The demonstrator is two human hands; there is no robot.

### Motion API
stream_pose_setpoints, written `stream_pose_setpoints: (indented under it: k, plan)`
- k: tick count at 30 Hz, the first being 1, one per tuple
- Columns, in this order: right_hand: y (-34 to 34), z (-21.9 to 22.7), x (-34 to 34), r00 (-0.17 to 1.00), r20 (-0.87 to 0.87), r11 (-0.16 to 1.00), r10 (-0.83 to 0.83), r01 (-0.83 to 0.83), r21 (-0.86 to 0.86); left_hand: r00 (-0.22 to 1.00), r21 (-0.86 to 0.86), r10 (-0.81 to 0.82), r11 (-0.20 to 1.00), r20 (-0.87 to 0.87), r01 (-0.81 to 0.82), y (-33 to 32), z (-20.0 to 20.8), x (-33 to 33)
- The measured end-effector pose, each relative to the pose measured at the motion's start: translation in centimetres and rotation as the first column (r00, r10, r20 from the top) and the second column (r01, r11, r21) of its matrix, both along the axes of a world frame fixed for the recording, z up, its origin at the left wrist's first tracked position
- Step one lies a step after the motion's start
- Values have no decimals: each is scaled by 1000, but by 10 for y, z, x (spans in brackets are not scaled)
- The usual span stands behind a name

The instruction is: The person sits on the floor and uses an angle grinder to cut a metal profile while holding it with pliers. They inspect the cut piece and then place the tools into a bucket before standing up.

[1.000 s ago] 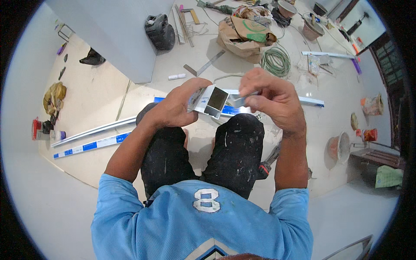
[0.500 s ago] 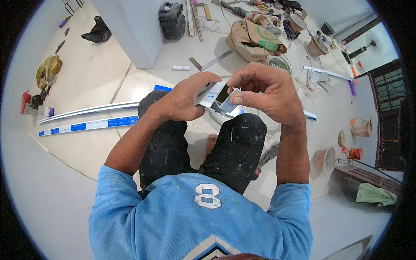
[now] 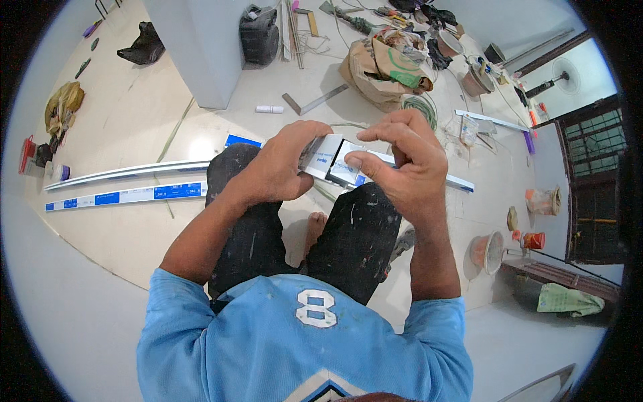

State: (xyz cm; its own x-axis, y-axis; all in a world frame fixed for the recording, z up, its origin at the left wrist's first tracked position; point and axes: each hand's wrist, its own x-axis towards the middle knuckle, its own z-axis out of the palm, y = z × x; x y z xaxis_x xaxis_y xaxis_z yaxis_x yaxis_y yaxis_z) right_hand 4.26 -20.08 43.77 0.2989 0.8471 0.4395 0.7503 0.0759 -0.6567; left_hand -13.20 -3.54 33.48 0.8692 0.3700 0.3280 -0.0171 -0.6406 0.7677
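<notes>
We have our left hand [image 3: 278,164] clamped on a white box-section piece [image 3: 320,155], thumb at its near side, fingers at its far side. The piece sits above our white-speckled black trousers [image 3: 254,234], its end out past that grip, with a smaller glossy piece [image 3: 343,170] there. Our right hand [image 3: 405,167] lays its thumb on the smaller piece, index finger lifted apart — whether the hidden fingers clamp it, we cannot tell. Two long white-and-blue strips [image 3: 127,195] run from beside our left knee toward the left edge of the floor [image 3: 134,120], which stretches, smooth and pale, between them and a square-cornered pillar [image 3: 201,53]. Farther off lie an L-shaped metal square [image 3: 326,98] and — toward the floor's far edge — a creased brown paper sack [image 3: 365,74].
</notes>
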Motion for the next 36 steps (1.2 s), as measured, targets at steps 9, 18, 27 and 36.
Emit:
stream_pose_setpoints:
  k: [9,18,27,36]
  plan:
    - [-18,-35,-29,987,-116,970,-113,135,200,992,54,35,998,121,-41,-7,-13,0]
    - [-14,-40,-32,958,-244,967,-151,195,165,990,84,45,995,132,-57,-16,-9,4]
    - [-14,-58,-36,987,43,942,-153,132,310,982,96,88,990,167,-106,-21,-9,8]
    - [-32,-20,-29,1000,16,996,18,-17,-82,978,123,101,984,182,-125,-20,-11,8]
